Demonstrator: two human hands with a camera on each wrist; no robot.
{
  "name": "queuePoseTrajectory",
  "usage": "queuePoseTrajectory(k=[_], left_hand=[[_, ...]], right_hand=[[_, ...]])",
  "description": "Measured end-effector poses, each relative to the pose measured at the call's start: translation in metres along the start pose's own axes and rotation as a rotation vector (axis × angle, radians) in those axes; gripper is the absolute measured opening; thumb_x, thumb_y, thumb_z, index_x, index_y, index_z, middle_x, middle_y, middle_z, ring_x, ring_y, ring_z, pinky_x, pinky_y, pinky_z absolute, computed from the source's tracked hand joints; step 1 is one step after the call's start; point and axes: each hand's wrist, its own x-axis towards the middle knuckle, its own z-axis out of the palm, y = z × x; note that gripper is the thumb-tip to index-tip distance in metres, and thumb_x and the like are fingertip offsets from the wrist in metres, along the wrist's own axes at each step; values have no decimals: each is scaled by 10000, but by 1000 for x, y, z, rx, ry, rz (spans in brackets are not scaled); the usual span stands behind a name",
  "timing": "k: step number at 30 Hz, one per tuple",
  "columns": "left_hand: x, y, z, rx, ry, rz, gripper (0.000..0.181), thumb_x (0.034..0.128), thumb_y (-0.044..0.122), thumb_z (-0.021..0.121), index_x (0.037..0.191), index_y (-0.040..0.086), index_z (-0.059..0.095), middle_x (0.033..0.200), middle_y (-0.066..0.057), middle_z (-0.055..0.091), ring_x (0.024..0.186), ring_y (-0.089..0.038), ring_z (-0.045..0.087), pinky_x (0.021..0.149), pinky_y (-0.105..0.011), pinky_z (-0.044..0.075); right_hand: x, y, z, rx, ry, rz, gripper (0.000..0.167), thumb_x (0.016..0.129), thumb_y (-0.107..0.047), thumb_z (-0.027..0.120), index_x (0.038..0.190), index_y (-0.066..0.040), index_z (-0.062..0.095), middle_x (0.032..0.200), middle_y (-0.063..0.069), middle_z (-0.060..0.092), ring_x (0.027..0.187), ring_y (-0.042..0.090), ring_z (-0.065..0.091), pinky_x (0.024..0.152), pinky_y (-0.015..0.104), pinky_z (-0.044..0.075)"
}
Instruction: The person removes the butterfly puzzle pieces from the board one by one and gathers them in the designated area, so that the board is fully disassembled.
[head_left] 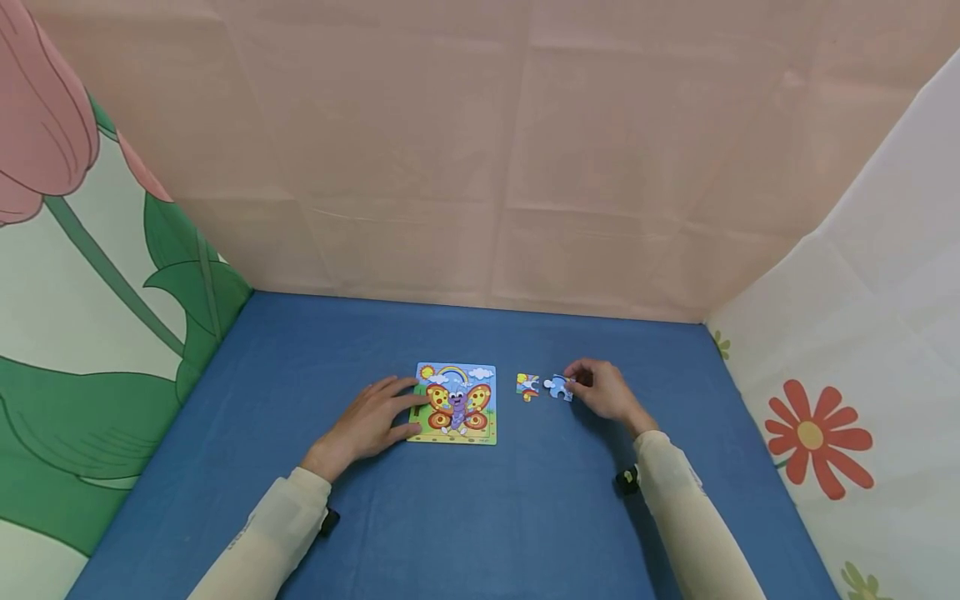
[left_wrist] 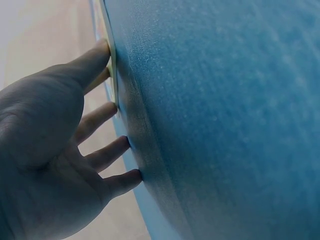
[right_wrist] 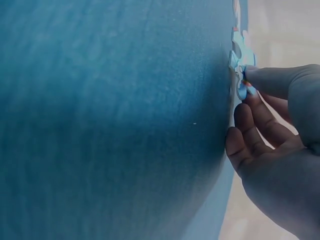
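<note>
No lettering can be read; the small dark marks (head_left: 238, 535) on the left sleeve (head_left: 273, 527) are illegible.

So the puzzle board (head_left: 454, 435) is on the table (head_left: 465, 525), left hand (head_left: 371, 418) on its left edge, loose piece (head_left: 527, 385) just right, second piece (head_left: 557, 387) further right in the right hand (head_left: 606, 392).

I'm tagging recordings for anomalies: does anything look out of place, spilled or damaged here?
Nothing stands out: no spill or visible damage. The left hand touches the butterfly puzzle; right of it are a loose multicolored piece and a mostly blue piece, which the right hand pinches.
</note>
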Motion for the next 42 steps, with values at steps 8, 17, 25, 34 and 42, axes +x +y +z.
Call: queuePoseTrajectory(k=[8,17,25,34,42], left_hand=[[1,-2,2,-4,1,-3,494,1073,318,802,1534,161,722,1701,-218,564,1610,-571,457,1292,-784,376],[1,-3,3,-10,-5,-7,501,1075,328,799,1543,170,716,1711,-216,553,1619,-574,444,1299,-784,366],[1,-2,2,-7,0,-8,503,1071,329,804,1541,171,718,1711,-211,555,1617,-568,448,1294,-787,370],[1,-2,2,0,2,-11,497,1073,325,802,1539,173,720,1708,-207,560,1615,-565,453,1293,-789,369],[1,-3,3,-2,-2,-18,501,1073,329,801,1543,178,717,1714,-206,553,1621,-565,444,1296,-788,366]], right_hand=[[0,2,2,-34,-16,-4,168,1074,-73,764,1232,-34,807,1069,121,783,877,169,632,781,329,523],[0,5,3,-42,-15,-21,150,1087,-65,744,1218,-55,817,1146,136,760,913,182,637,812,359,537],[1,7,5,-58,-3,-35,145,1079,-49,746,1193,-69,833,1130,119,754,918,170,645,821,346,538],[1,9,5,-41,-3,-26,187,1075,-52,759,1253,-58,815,1199,144,764,949,190,675,838,369,564],[-2,5,3,-34,8,-39,205,1097,-96,742,1290,-63,804,1222,151,775,969,208,692,856,396,572]])
